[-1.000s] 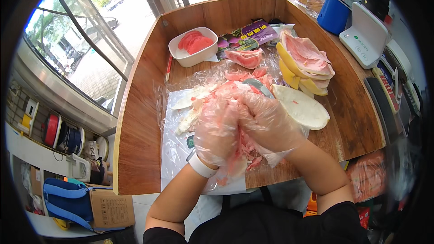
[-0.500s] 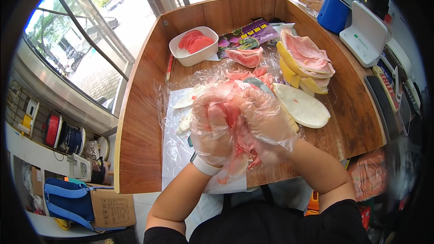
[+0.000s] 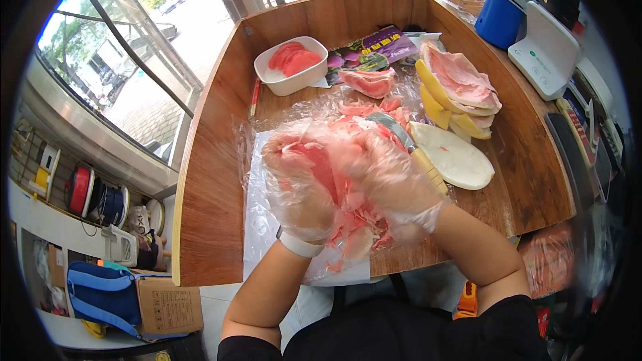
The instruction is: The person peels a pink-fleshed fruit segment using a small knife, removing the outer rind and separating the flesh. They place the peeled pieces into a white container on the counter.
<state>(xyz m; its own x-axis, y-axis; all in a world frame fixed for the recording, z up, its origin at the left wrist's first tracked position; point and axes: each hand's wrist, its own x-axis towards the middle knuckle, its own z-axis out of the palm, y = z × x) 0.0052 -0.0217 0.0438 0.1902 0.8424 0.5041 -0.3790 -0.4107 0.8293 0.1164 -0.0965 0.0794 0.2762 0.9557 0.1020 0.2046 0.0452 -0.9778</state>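
Note:
My left hand (image 3: pixel 297 187), in a clear plastic glove, is closed round a pink pomelo segment (image 3: pixel 321 164). My right hand (image 3: pixel 394 180), gloved too and slightly blurred, has its fingers curled in against the segment's right side; its exact grip is partly hidden. Under both hands lie torn pink peelings (image 3: pixel 364 220) on a white sheet (image 3: pixel 257 227). Just beyond the right hand is a knife (image 3: pixel 428 170) with a pale yellow handle, its blade among pink scraps. A larger pomelo piece (image 3: pixel 371 83) rests farther back.
A white bowl (image 3: pixel 299 84) with peeled pomelo flesh (image 3: pixel 294 59) stands back left. Stacked yellow rind (image 3: pixel 438 103) and a white pith slab (image 3: pixel 455 157) lie to the right. Purple packaging (image 3: pixel 384 45) sits at the back. Raised wooden sides (image 3: pixel 334 13) bound the table.
My hands have drawn slightly apart, the left moving left with the pomelo segment. More of the segment and of the knife now shows between and beyond them.

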